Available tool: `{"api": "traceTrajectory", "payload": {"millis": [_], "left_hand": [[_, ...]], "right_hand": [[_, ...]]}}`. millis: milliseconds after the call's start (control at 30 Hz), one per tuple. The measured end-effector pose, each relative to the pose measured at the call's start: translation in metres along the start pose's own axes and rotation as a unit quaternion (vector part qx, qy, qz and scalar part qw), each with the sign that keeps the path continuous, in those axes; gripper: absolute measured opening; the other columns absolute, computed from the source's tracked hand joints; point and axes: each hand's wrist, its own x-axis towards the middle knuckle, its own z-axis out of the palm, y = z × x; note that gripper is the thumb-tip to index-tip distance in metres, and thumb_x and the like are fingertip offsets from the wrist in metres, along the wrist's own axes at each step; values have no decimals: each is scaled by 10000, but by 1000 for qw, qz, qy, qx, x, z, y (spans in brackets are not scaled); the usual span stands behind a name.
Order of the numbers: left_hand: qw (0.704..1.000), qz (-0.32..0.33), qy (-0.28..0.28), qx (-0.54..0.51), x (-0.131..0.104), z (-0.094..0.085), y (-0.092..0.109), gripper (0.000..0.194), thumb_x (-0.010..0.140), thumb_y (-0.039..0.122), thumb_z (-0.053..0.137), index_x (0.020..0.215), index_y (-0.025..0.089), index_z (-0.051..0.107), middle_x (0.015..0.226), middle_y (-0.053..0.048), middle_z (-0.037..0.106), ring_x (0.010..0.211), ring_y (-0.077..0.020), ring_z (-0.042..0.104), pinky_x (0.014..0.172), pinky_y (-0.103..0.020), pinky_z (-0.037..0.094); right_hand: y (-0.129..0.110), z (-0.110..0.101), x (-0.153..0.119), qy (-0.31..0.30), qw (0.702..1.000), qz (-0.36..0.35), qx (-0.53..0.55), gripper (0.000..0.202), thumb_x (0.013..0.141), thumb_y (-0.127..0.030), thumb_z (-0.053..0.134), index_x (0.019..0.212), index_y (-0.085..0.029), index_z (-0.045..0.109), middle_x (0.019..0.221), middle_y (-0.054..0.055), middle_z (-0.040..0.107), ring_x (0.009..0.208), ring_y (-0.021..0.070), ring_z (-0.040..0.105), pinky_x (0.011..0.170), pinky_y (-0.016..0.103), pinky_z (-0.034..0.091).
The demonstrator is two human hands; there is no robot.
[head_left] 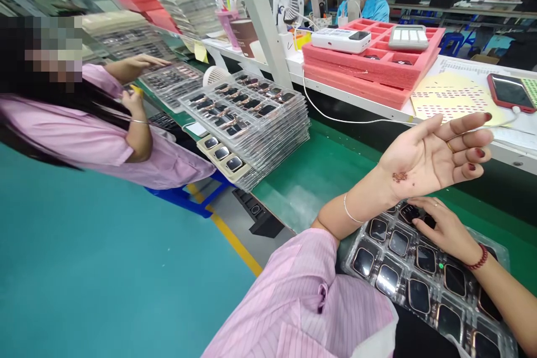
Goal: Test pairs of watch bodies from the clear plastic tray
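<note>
The left hand [434,159] is raised palm up with its fingers spread, and small reddish-brown bits [400,177] lie on the palm near the wrist. Below it, the right hand [451,229] reaches over a clear plastic tray [501,251] of square watches [418,295]. Its fingertips are at a dark watch [409,212] toward the tray's far edge, thumb apart from the index finger; whether they grip it, I cannot tell.

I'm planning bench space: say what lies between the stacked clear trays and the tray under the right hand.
In the head view, only green benchtop shows between the stacked clear trays and the watch tray; the left forearm hides some of the stretch.
</note>
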Motion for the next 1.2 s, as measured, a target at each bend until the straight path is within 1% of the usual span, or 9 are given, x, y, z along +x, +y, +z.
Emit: {"api": "traceTrajectory", "payload": {"millis": [133, 233, 333, 433, 567, 667, 800, 1033, 1200], "left_hand": [[1000, -17, 10, 7, -1, 2, -1, 355, 1015, 353, 376, 939, 165, 669, 770, -43, 585, 648, -128, 544, 660, -268, 468], [998, -43, -40, -2, 2, 0, -6, 353, 1023, 303, 395, 755, 160, 576, 627, 5, 456, 492, -94, 414, 503, -226, 357], [994, -83, -75, -4, 9, -4, -16, 448, 1049, 301, 334, 642, 169, 467, 551, 33, 360, 404, -80, 309, 429, -227, 250], [993, -106, -56, -7, 19, -8, -26, 508, 1064, 341, 306, 594, 176, 408, 505, 48, 299, 368, -68, 255, 416, -224, 208], [993, -111, -40, -15, 25, -11, -34, 508, 1036, 361, 429, 564, 185, 363, 477, 64, 265, 357, -62, 224, 401, -219, 204], [993, -113, -19, -25, 23, -8, -35, 510, 1026, 354, 463, 560, 188, 339, 464, 69, 257, 351, -63, 220, 392, -215, 215], [992, -117, 11, -40, 18, -3, -34, 513, 1053, 321, 385, 566, 182, 303, 451, 64, 251, 334, -64, 245, 387, -204, 220], [992, -114, 15, -48, 16, -2, -34, 503, 1053, 323, 392, 579, 179, 301, 447, 70, 250, 313, -55, 233, 374, -198, 196], [992, -115, 38, -45, 15, 0, -34, 498, 1047, 323, 409, 584, 181, 298, 450, 73, 244, 314, -53, 215, 375, -197, 187]], "right_hand": [[-1, 0, 1, 6, 1000, -5, -2, 285, 1027, -346, 517, 1280, -229, 572, 1272, 120, 640, 1193, 324, 602, 1016, 540, 494], [-1, 0, 0, 19, 1000, -11, -7, 283, 1014, -337, 529, 1265, -218, 582, 1265, 133, 652, 1175, 339, 616, 971, 531, 526], [0, 2, -1, 33, 999, -3, -4, 232, 993, -333, 553, 1181, -210, 614, 1148, 131, 704, 1061, 340, 670, 882, 507, 569], [0, 4, -1, 38, 999, 7, 8, 247, 982, -331, 562, 1186, -203, 617, 1132, 134, 718, 1022, 341, 692, 845, 497, 586], [-2, 3, 0, 39, 999, 0, 20, 305, 979, -318, 559, 1256, -195, 596, 1246, 148, 684, 1111, 352, 671, 895, 518, 579], [-2, 4, 1, 41, 999, 0, 25, 328, 975, -315, 568, 1279, -193, 584, 1312, 149, 657, 1165, 355, 651, 932, 526, 573], [-2, 5, 1, 50, 998, 2, 23, 394, 964, -316, 583, 1338, -194, 554, 1359, 151, 633, 1209, 362, 632, 977, 542, 558], [-4, 4, 2, 48, 998, 10, 30, 420, 957, -306, 587, 1355, -181, 542, 1346, 164, 637, 1218, 374, 623, 973, 556, 556], [-5, 4, 2, 40, 998, 7, 37, 357, 966, -280, 568, 1312, -192, 589, 1342, 144, 641, 1201, 355, 633, 988, 538, 548]]}}
